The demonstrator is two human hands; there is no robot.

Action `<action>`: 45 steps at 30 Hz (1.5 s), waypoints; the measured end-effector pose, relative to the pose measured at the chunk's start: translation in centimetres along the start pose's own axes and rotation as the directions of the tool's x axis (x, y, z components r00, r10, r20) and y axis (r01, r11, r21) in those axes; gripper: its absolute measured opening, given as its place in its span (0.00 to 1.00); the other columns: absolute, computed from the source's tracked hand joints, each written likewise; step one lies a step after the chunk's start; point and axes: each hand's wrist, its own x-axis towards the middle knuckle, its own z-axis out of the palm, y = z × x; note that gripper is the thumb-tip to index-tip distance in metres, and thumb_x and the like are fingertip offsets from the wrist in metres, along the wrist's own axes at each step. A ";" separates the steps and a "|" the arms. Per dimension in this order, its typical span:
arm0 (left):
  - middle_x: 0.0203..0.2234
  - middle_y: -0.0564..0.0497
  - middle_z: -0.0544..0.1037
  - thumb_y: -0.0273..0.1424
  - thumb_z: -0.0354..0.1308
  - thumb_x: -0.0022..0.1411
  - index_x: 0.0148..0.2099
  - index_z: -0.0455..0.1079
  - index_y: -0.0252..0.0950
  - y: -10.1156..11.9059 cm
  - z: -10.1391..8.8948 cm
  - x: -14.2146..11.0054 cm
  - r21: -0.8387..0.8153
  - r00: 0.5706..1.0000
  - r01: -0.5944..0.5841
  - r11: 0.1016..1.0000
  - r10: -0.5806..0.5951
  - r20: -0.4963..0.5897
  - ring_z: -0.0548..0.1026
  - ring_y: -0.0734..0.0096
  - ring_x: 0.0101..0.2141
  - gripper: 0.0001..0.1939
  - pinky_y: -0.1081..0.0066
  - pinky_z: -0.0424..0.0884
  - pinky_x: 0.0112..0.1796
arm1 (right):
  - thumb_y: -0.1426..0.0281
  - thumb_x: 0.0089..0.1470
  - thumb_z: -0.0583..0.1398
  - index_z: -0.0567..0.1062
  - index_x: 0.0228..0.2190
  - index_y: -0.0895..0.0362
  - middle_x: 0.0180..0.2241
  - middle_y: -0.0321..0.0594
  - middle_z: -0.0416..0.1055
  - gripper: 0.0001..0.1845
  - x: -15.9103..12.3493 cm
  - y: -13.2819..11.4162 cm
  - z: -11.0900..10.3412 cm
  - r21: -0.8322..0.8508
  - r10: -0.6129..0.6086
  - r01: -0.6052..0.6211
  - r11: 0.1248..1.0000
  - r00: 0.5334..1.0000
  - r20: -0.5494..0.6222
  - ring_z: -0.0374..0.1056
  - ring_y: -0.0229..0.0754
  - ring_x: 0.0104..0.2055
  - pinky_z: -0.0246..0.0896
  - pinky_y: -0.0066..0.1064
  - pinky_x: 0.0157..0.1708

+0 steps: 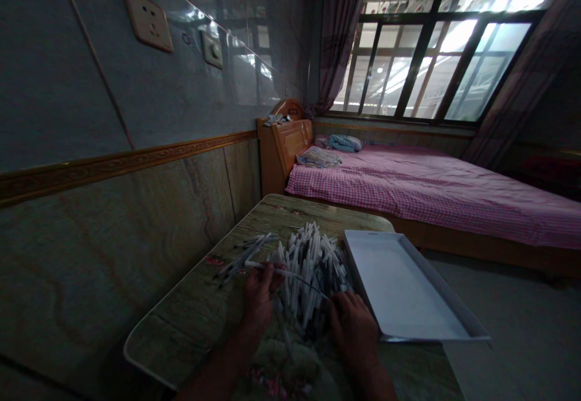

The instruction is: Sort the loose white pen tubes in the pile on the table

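Observation:
My left hand (259, 298) is shut on a slim white plastic tube (267, 269), whose far end points right over a heap. A thin dark strand (305, 282) runs from that tube towards my right hand (354, 331), which rests at the heap's near edge. The strand ends at its fingertips, and I cannot tell whether they grip it. The heap of several white pen-like tubes (313, 268) lies on a wood-patterned table (195, 304). A looser bunch of darker tubes (245, 260) lies left of it. A white shallow tray (399, 286) sits right of the heap, overhanging the table's edge.
A tiled wall with a wall socket (147, 19) rises along the table's left side. Beyond the table stands a bed with a pink checked sheet (431, 189). Curtains and a large window (431, 56) are behind it. Pink-flecked material lies near my forearms.

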 end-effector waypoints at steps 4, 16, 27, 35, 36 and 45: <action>0.26 0.53 0.81 0.39 0.75 0.41 0.32 0.70 0.37 -0.1 -0.1 0.2 -0.016 0.998 -0.034 0.999 0.034 -0.057 0.81 0.66 0.30 0.20 0.70 0.77 0.32 | 0.63 0.63 0.55 0.72 0.28 0.51 0.29 0.37 0.71 0.12 0.0 0.1 0.0 -0.024 0.020 -0.020 1.000 1.000 0.014 0.67 0.43 0.33 0.55 0.32 0.33; 0.27 0.54 0.80 0.43 0.74 0.40 0.31 0.69 0.36 0.1 -0.7 1.2 -0.012 0.993 -0.087 0.996 0.086 -0.077 0.80 0.69 0.30 0.22 0.70 0.77 0.33 | 0.60 0.64 0.52 0.69 0.27 0.51 0.27 0.37 0.69 0.15 0.0 0.9 0.1 -0.077 0.103 -0.105 0.991 0.994 -0.035 0.65 0.42 0.31 0.50 0.31 0.29; 0.22 0.57 0.76 0.40 0.76 0.34 0.32 0.71 0.35 -1.3 0.1 -0.5 0.138 0.989 0.047 0.989 -0.066 0.131 0.76 0.72 0.24 0.24 0.72 0.75 0.26 | 0.57 0.65 0.50 0.70 0.30 0.51 0.28 0.37 0.71 0.16 0.3 0.5 -0.3 -0.042 0.129 -0.132 0.990 0.989 -0.066 0.68 0.42 0.30 0.54 0.31 0.27; 0.19 0.58 0.74 0.35 0.75 0.35 0.28 0.68 0.37 -2.3 1.0 -2.3 0.295 0.928 0.048 0.954 -0.152 0.340 0.74 0.71 0.20 0.20 0.73 0.72 0.22 | 0.63 0.67 0.49 0.74 0.44 0.52 0.39 0.38 0.77 0.15 -0.6 -0.7 0.0 0.305 -0.054 0.023 0.952 0.994 0.094 0.74 0.39 0.39 0.64 0.27 0.38; 0.19 0.58 0.74 0.35 0.76 0.35 0.27 0.68 0.37 -2.4 1.0 -2.4 0.298 0.921 0.047 0.953 -0.157 0.356 0.74 0.71 0.19 0.21 0.73 0.72 0.22 | 0.62 0.67 0.50 0.74 0.44 0.52 0.38 0.38 0.77 0.15 -0.7 -0.8 0.2 0.310 -0.072 0.032 0.950 0.990 0.118 0.74 0.39 0.38 0.64 0.27 0.37; 0.32 0.47 0.80 0.48 0.64 0.55 0.44 0.73 0.36 -1.5 0.3 -2.6 0.238 0.902 0.031 0.971 -0.130 0.411 0.79 0.63 0.30 0.23 0.69 0.76 0.29 | 0.58 0.69 0.47 0.74 0.31 0.54 0.25 0.35 0.73 0.23 -0.8 -0.8 0.0 0.313 -0.060 -0.001 0.950 0.981 0.186 0.71 0.37 0.28 0.57 0.23 0.28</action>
